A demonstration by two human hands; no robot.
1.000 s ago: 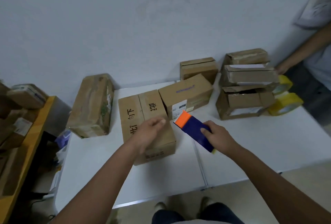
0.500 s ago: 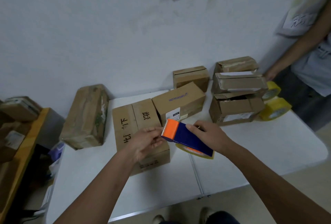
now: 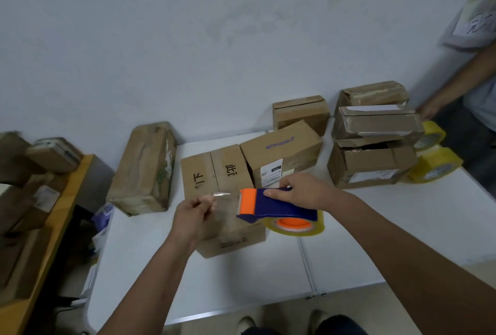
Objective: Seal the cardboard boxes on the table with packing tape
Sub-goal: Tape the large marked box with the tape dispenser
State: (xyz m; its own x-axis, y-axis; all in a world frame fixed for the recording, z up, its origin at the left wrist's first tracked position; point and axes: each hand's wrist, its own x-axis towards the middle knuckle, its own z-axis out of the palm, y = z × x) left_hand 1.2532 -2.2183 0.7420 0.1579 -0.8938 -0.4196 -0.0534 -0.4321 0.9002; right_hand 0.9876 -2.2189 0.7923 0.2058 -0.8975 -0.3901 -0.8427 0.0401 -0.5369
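Note:
My right hand (image 3: 303, 192) grips a blue and orange tape dispenser (image 3: 276, 207) with a roll of clear tape (image 3: 298, 226) under it. It hovers over the near right part of a cardboard box (image 3: 214, 173) printed with black characters. My left hand (image 3: 194, 214) pinches the free end of the tape (image 3: 221, 195), which stretches as a clear strip from the dispenser's orange head out to the left above the box top.
The white table (image 3: 241, 281) also carries several other cardboard boxes: one with a label (image 3: 281, 152), one at the wall (image 3: 300, 113), a stack at the right (image 3: 375, 133) and a worn one at the left (image 3: 145, 168). Yellow tape rolls (image 3: 434, 165) lie beside another person (image 3: 472, 93).
My left hand took the tape end at the dispenser's head and drew it out to the left. The dispenser rose and turned level, showing the roll beneath.

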